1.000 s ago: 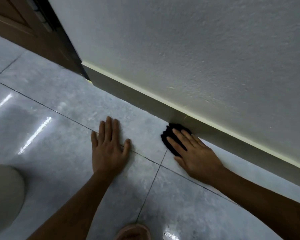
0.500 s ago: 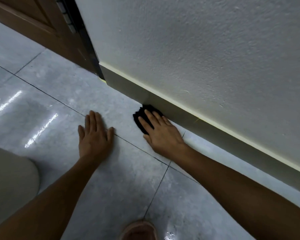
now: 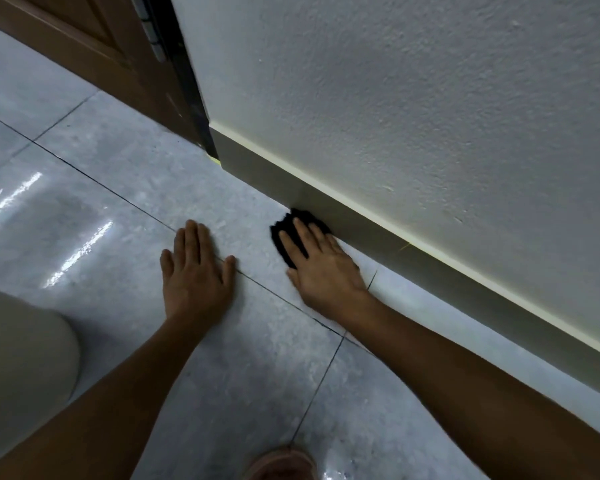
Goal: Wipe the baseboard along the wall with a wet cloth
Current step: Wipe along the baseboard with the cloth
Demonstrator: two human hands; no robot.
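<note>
A grey baseboard with a pale top strip runs diagonally along the foot of the textured white wall, from the door frame down to the right. A black cloth lies bunched where floor and baseboard meet, touching the baseboard. My right hand lies flat on the cloth, fingers stretched out and pressing it down; most of the cloth is hidden under the fingers. My left hand rests palm down on the tiled floor to the left of the cloth, fingers spread, holding nothing.
A brown wooden door with a dark frame edge ends the baseboard at the upper left. My knee in light trousers is at the lower left and my foot at the bottom. The floor is glossy grey tile.
My right hand has slid the cloth left along the baseboard toward the door frame. My left hand has shifted left on the floor with it.
</note>
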